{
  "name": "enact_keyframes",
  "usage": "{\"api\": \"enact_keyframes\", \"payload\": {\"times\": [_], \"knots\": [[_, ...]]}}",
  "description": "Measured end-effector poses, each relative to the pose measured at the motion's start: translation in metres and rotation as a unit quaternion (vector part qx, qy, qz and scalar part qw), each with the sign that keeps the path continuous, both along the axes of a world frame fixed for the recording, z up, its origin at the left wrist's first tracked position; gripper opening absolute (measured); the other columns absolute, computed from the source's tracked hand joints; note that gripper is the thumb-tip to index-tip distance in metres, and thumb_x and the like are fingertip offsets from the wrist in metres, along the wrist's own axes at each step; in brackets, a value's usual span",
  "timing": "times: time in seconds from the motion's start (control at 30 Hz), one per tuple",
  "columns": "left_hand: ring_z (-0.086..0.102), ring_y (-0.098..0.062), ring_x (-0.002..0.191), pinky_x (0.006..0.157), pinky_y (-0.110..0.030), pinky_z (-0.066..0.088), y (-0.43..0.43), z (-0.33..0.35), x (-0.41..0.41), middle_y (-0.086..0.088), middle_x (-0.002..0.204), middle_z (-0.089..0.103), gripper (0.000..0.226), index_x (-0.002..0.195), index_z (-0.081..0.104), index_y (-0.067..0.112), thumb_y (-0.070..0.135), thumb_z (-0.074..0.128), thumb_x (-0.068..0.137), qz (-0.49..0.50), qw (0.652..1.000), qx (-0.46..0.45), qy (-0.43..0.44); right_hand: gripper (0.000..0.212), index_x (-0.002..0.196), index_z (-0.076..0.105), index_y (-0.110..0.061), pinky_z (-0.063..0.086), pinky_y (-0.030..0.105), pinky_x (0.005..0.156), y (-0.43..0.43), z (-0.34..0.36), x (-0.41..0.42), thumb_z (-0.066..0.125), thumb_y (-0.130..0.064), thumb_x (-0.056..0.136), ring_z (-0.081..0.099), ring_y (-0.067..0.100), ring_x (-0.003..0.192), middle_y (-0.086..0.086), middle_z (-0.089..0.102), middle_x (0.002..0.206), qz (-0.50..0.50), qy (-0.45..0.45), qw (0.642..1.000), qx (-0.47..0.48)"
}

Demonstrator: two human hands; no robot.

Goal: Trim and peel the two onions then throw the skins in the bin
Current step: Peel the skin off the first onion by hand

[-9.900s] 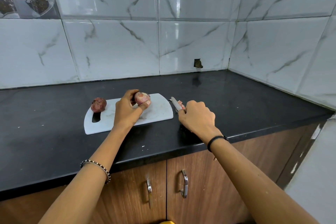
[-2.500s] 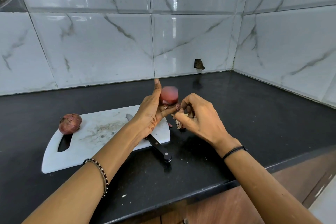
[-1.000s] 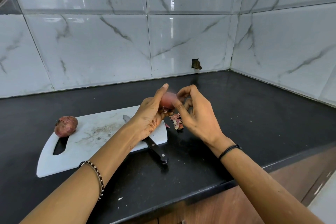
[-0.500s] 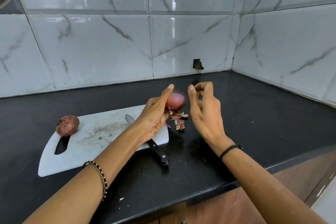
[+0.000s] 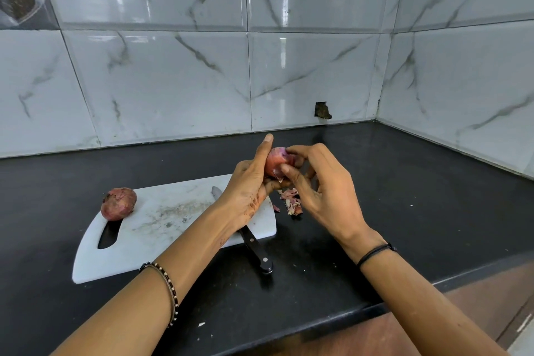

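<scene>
Left hand point(image 5: 248, 186) is gripping an onion point(image 5: 273, 160) above the board's point(image 5: 161, 221) right end; right hand point(image 5: 322, 185) is pinching it.

hands peeling onion point(image 5: 276, 163) (board point(image 5: 161, 225) below)

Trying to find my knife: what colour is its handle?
Black, with pale rivets; the knife handle shows best in the head view.

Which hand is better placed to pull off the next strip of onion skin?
Right. The right hand pinches loose skin on the held onion; the left hand is busy gripping that onion above the counter.
</scene>
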State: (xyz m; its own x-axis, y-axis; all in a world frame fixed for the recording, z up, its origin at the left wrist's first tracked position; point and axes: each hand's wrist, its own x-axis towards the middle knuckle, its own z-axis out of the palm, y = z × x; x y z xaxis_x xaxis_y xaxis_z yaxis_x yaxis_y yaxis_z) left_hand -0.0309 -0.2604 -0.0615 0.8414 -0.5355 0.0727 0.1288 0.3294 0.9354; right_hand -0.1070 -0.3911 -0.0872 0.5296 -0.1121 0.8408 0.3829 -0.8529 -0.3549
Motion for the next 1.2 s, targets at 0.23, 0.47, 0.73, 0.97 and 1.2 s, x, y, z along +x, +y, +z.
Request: {"api": "enact_keyframes", "payload": {"times": [0.23,0.47,0.73,0.97,1.2], "knots": [[0.073,-0.015,0.072,0.086,-0.032,0.062,0.000,-0.002,0.002,-0.015,0.080,0.073,0.054,0.100,0.073,-0.003,0.048,0.055,0.099,0.015,1.000,0.002,0.003,0.011,0.105,0.071,-0.015,0.053,0.025,0.066,-0.004,-0.002,0.001,0.069,-0.023,0.098,0.059,0.004,0.084,-0.009,0.062,0.102,0.017,-0.028,0.998,-0.045],[0.075,-0.023,0.091,0.088,-0.033,0.061,0.004,0.000,0.002,-0.022,0.101,0.076,0.053,0.095,0.075,0.000,0.049,0.054,0.100,0.013,1.000,0.007,0.000,0.019,0.104,0.066,-0.017,0.050,0.027,0.059,-0.003,-0.001,-0.002,0.070,-0.033,0.096,0.059,0.013,0.070,-0.010,0.061,0.097,0.029,-0.016,0.999,0.004],[0.071,-0.020,0.073,0.076,-0.033,0.064,0.004,0.001,0.000,-0.015,0.084,0.075,0.043,0.092,0.078,0.013,0.050,0.057,0.098,0.011,0.999,0.037,-0.013,0.023,0.116,0.069,-0.013,0.054,0.032,0.067,-0.008,-0.002,-0.002,0.069,-0.015,0.093,0.062,0.014,0.075,-0.007,0.064,0.106,0.047,-0.016,0.999,-0.014],[0.063,-0.014,0.061,0.059,-0.022,0.059,0.004,0.004,-0.002,-0.007,0.070,0.068,0.043,0.093,0.074,0.013,0.053,0.058,0.096,-0.004,0.999,0.044,-0.005,0.023,0.114,0.074,-0.013,0.055,0.032,0.067,-0.010,-0.004,0.000,0.066,-0.025,0.096,0.065,0.015,0.076,-0.008,0.067,0.106,0.026,-0.020,0.999,-0.028],[0.061,-0.014,0.055,0.061,-0.027,0.056,0.003,0.000,0.001,-0.005,0.064,0.065,0.051,0.099,0.072,0.009,0.057,0.058,0.094,-0.004,0.996,0.083,-0.032,0.028,0.108,0.077,-0.010,0.056,0.035,0.060,-0.010,-0.005,0.002,0.066,-0.033,0.095,0.065,0.016,0.071,-0.005,0.069,0.100,0.009,-0.039,0.998,-0.043]]}}
